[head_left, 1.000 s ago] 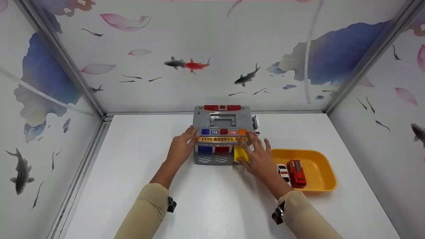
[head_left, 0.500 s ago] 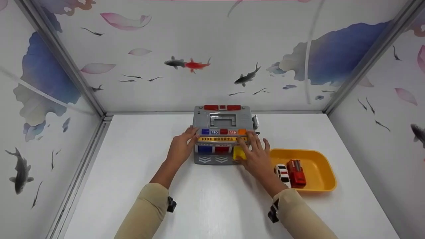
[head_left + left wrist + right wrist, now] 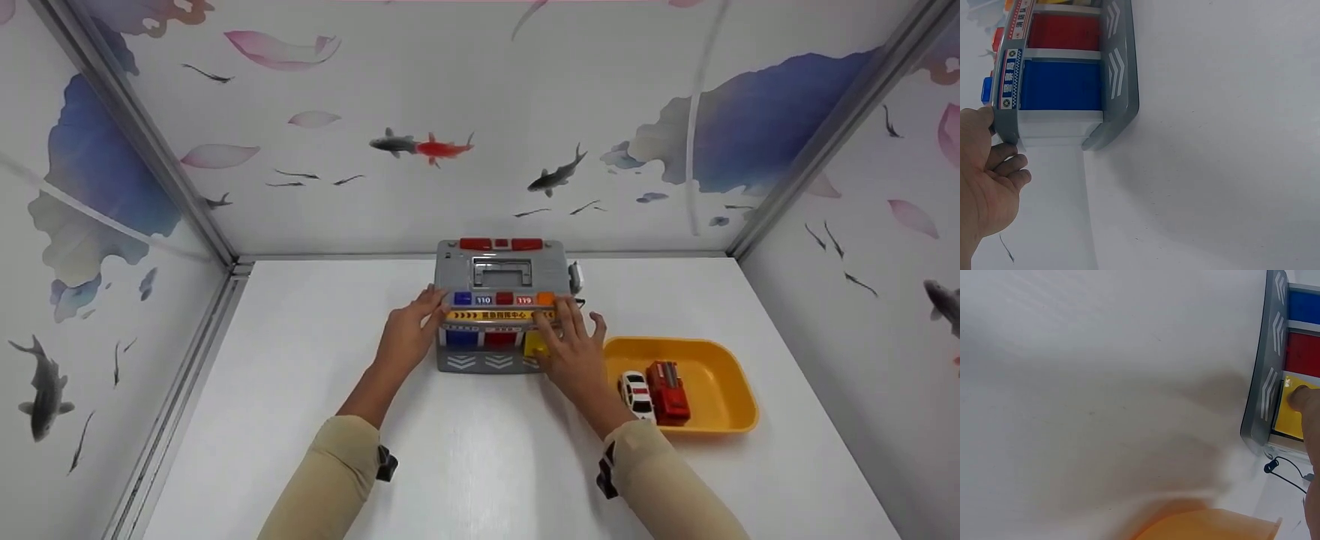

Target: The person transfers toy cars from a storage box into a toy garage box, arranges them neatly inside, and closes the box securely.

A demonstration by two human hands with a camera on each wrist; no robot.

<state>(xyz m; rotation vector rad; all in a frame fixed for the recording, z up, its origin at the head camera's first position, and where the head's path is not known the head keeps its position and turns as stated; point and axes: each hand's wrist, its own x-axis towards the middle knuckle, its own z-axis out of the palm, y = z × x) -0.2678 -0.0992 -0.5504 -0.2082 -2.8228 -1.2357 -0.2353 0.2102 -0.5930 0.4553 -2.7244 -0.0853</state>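
Observation:
A grey toy rescue station [image 3: 502, 279] stands at the table's back, with blue [image 3: 461, 338], red [image 3: 501, 339] and yellow [image 3: 534, 346] doors along its front. My left hand [image 3: 405, 334] grips its front left upper corner; the left wrist view shows the curled fingers [image 3: 1009, 163] against its side. My right hand [image 3: 576, 356] lies over the front right corner, fingers spread on the roof edge. Its thumb [image 3: 1299, 398] presses the yellow door, which has a dark gap along its lower edge in the right wrist view. Part of that door is hidden by the hand.
Right of the station stands a yellow tray [image 3: 724, 382] holding a white toy car [image 3: 637, 394] and a red toy fire truck [image 3: 668, 391]. A thin black cord [image 3: 1286, 467] hangs at the station's right side. White panels with painted fish enclose the table's back and sides.
My right wrist and forearm have swung left, uncovering more of the white car, while the thumb stays at the yellow door. Less of that door shows now. My left hand stays put.

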